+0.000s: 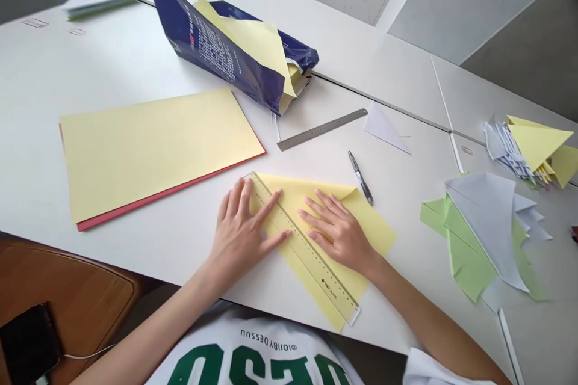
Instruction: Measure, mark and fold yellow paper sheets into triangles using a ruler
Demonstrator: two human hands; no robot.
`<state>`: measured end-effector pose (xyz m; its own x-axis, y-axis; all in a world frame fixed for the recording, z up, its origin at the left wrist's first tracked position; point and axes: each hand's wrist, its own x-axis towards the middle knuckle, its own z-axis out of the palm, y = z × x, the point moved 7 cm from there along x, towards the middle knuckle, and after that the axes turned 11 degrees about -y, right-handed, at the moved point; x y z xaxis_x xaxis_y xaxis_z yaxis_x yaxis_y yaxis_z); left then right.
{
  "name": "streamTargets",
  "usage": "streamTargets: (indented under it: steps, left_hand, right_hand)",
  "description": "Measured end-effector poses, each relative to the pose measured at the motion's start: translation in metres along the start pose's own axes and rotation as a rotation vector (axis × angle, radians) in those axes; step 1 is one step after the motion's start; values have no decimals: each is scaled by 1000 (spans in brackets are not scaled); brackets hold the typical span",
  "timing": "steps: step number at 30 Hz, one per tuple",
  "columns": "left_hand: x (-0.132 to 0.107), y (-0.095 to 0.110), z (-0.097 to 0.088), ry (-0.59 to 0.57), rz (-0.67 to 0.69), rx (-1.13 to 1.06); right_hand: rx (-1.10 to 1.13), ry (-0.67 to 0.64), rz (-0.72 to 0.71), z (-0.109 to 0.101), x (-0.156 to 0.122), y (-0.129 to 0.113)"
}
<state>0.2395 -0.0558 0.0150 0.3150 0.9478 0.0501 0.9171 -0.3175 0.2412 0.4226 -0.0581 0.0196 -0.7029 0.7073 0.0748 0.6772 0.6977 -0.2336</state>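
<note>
**Fig. 1.** Your two hands on a folded paper, seen from your head; 12 o'clock lies straight ahead of you.

Your left hand (241, 228) lies flat, fingers spread, pressing on the clear ruler (312, 251) without gripping it. Your right hand (336, 234) lies flat and open on the yellow sheet (363, 219), just beside the ruler, and grips nothing. The ruler lies diagonally across that sheet, which sits on the white table (135, 60) directly under your hands.

Around the sheet:
- 11 o'clock: one blue bag (212, 42), its open end holding yellow paper (239, 36), count hidden.
- 10 o'clock: one yellow stack (153, 150) on red paper (167, 189).
- 12 o'clock: one steel ruler (321, 129).
- 1 o'clock: one pen (360, 177) and one white triangle (383, 129).
- 2 o'clock: one pile of yellow and white folds (537, 144).
- 3 o'clock: one pile of green and white folds (472, 240).
</note>
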Motion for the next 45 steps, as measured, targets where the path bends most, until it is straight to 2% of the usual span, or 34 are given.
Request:
streamTargets:
  steps: [10, 20, 27, 38, 45]
  left_hand:
    - [-4, -1, 1, 2, -19, 18]
    - [4, -1, -6, 33, 21, 10]
    - [5, 0, -5, 49, 3, -70]
    - [8, 0, -6, 40, 6, -23]
    - [6, 0, -5, 58, 31, -15]
  right_hand:
    - [-23, -2, -15, 2, -1, -3]
    - [-78, -53, 21, -3, 7, -1]
    - [-149, -80, 246, 1, 5, 9]
    - [-223, 47, 547, -4, -4, 34]
    - [-247, 104, 606, -5, -4, 42]
